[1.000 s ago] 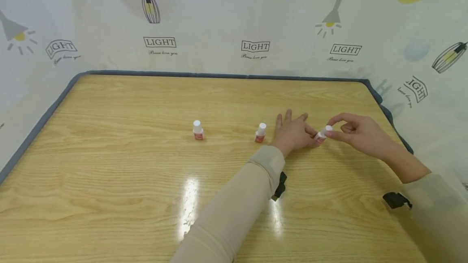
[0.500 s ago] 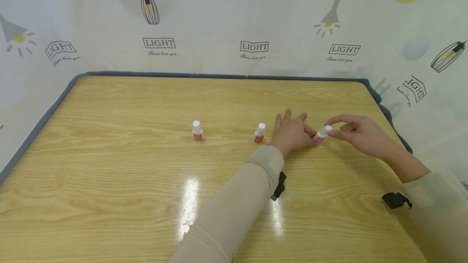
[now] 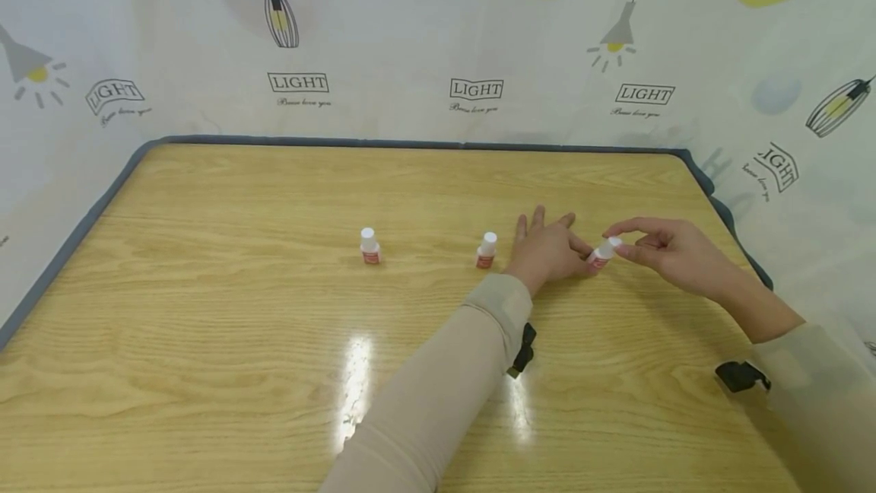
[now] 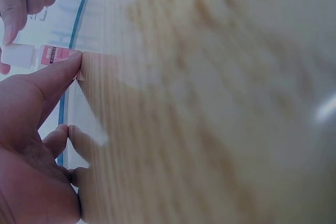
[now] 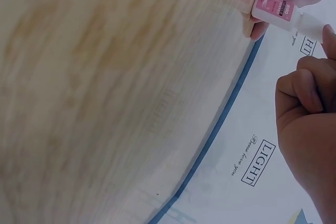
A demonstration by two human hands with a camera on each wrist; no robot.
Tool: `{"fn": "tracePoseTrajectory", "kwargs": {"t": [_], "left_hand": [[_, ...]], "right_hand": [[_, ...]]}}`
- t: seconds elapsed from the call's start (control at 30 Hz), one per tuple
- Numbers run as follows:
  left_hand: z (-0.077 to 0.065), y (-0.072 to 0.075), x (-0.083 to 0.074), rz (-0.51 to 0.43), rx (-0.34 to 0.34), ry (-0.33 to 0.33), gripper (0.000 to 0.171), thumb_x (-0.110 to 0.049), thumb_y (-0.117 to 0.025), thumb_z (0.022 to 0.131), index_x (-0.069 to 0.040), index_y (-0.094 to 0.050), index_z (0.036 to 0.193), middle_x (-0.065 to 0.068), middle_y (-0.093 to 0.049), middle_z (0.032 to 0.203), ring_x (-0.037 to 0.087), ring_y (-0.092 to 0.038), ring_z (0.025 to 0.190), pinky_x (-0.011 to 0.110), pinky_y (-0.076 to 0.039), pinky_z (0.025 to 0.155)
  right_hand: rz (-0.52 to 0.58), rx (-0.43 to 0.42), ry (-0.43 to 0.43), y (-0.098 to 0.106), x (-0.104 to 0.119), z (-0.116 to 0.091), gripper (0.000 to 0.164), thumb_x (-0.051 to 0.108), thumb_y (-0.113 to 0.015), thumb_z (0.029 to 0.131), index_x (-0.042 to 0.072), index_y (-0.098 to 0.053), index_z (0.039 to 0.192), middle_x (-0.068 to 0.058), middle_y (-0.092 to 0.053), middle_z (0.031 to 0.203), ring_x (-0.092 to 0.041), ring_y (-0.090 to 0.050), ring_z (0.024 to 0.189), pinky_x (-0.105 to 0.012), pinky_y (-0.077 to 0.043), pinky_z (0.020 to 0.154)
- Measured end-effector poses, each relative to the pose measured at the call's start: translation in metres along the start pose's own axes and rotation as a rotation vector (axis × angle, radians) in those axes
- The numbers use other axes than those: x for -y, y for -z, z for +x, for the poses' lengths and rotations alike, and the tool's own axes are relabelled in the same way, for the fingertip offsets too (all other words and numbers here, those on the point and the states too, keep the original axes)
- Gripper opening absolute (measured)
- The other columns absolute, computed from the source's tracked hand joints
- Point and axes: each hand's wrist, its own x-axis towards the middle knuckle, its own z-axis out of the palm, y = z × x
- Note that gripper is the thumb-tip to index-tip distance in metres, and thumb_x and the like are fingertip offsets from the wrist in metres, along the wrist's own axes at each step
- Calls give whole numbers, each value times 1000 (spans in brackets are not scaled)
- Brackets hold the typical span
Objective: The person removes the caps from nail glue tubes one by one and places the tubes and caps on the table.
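A small white bottle with a red-pink label [image 3: 601,256] leans to the right between the two hands, its base low at the table. The left hand [image 3: 547,251] pinches its lower part between thumb and index finger, while the other fingers spread out over the table. At the bottle's white cap [image 4: 19,55], the right hand [image 3: 677,256] pinches with thumb and index finger. The right hand's other fingers are curled in, as the right wrist view shows; there the bottle's label [image 5: 276,8] faces the camera.
Two similar bottles stand upright on the wooden table [image 3: 205,310]: one bottle [image 3: 486,251] just left of the left hand, another bottle [image 3: 369,247] farther left. A dark edging [image 3: 411,144] runs along the table's back, against a lamp-patterned wall [image 3: 383,44].
The right thumb and index fingertips have shifted slightly on the cap. The left hand and all the bottles keep their places.
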Motion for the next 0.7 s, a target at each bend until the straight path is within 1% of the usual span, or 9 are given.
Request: {"fn": "tracePoseTrajectory", "kwargs": {"t": [0.1,0.27,0.43,0.57,0.7], "left_hand": [[0,0,1,-1,2,-3,26,-56,-77,94,-48,-79,119,-19,-27,176,25,1,170,45,3,139],[1,0,2,-4,0,-5,26,-56,-77,94,-48,-79,119,-19,-27,176,25,1,170,45,4,139],[1,-1,3,-16,3,-13,26,-56,-77,94,-49,-79,118,-19,-27,176,25,2,170,45,4,138],[2,-1,4,-12,2,-14,26,-58,-76,94,-50,-79,119,-19,-27,175,25,2,170,45,4,139],[2,-2,3,-4,-2,-14,26,-59,-76,94,-50,-79,118,-19,-27,175,25,1,170,45,3,139]], "right_hand": [[10,10,-3,0,0,0,31,22,-67,107,15,-68,137,9,-35,54,-5,-29,45,-30,-33,43],[29,26,-31,-1,3,1,36,31,-68,106,13,-63,138,10,-31,57,-5,-25,48,-31,-31,44],[49,18,-82,-3,3,3,32,30,-68,107,12,-61,132,10,-30,57,-5,-25,46,-30,-30,43],[57,7,-63,-4,4,3,27,28,-68,107,12,-62,127,10,-32,56,-5,-25,46,-30,-29,42],[53,3,-41,-5,5,2,25,29,-66,107,13,-63,126,10,-33,56,-5,-26,46,-31,-30,42]]}}
